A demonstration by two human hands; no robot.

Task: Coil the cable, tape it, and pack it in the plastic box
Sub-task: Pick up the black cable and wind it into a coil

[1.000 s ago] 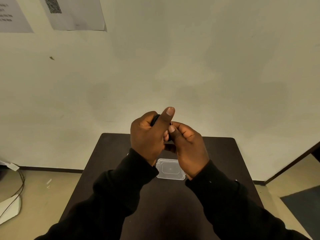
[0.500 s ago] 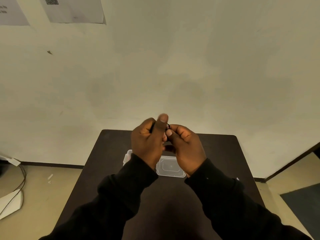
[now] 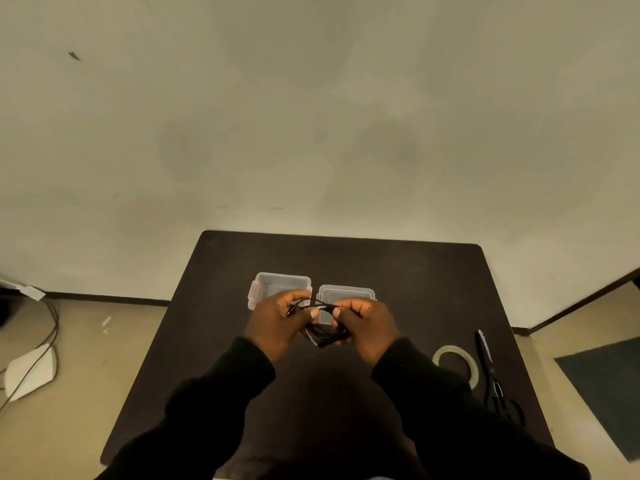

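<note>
Two hands are up over the dark table [image 3: 214, 341], and between them one black cable [image 3: 327, 332], bunched into loops. Behind the hands sits one clear plastic box [image 3: 280, 284], open, with one clear lid [image 3: 346, 293] lying flat just to its right. Off to the right edge: one roll of tape [image 3: 456, 364] and one pair of black-handled scissors [image 3: 493, 379], side by side and just apart.

Compared with half a second ago, the view has tipped down hard. The hands now sit lower over the table, the box shows in full where only its corner peeked out, and the tape and scissors have come into sight. The papers on the wall are gone from view.

Now the fingers. The left hand [image 3: 277, 323] is curled, thumb and fingers pinching a strand with a plug end poking out near the knuckles. The right hand [image 3: 367, 323] is curled too, clamped on the other side of the bundle. A short stretch of cable runs taut between them, loops hanging below, above the table and in front of the lid.
</note>
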